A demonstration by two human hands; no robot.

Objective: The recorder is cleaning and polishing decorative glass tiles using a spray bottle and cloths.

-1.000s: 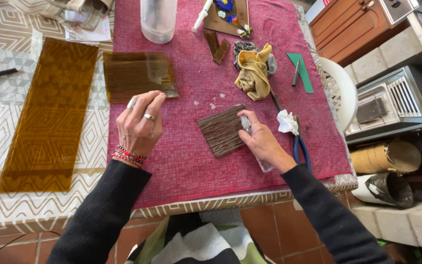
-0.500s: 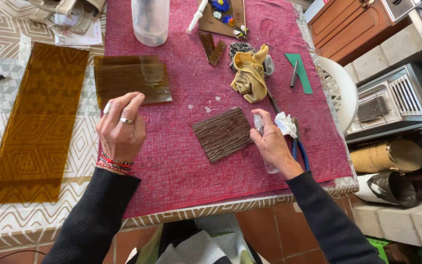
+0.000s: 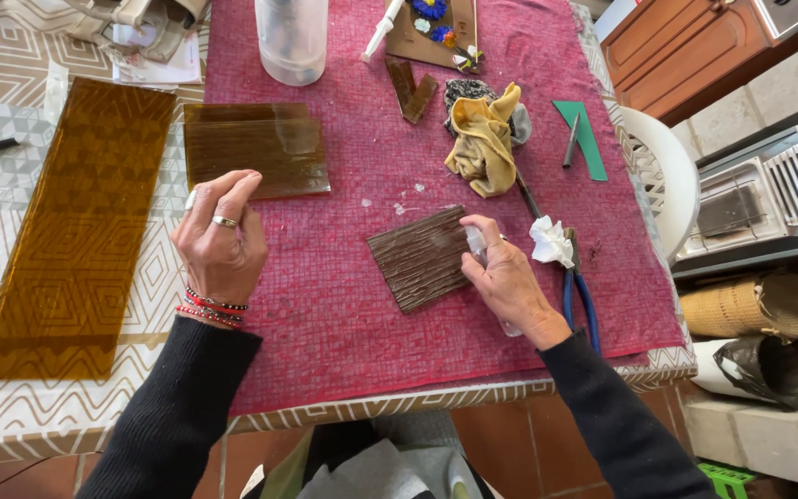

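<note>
A dark brown ribbed glass piece point(image 3: 416, 257) lies on the red mat point(image 3: 344, 333). My right hand point(image 3: 508, 282) is at its right edge, closed around a small clear spray bottle point(image 3: 477, 242) whose top points at the piece. My left hand point(image 3: 221, 238) hovers to the left of it, near the mat's edge. Its fingers are pinched and a small white wad point(image 3: 191, 199) shows by them. A flat brown glass rectangle point(image 3: 256, 150) lies just beyond my left hand.
A long amber glass sheet point(image 3: 76, 231) lies on the patterned tablecloth at left. Blue-handled pliers point(image 3: 579, 296), a white tissue point(image 3: 550, 242), a yellow cloth point(image 3: 482, 139), a green card with a pen point(image 3: 584, 139) and a clear container point(image 3: 293, 37) are on the mat. A white chair point(image 3: 671, 176) stands at right.
My left hand has drawn away to the left from the ribbed piece. My right hand has shifted from over the piece to its right edge, still with the bottle.
</note>
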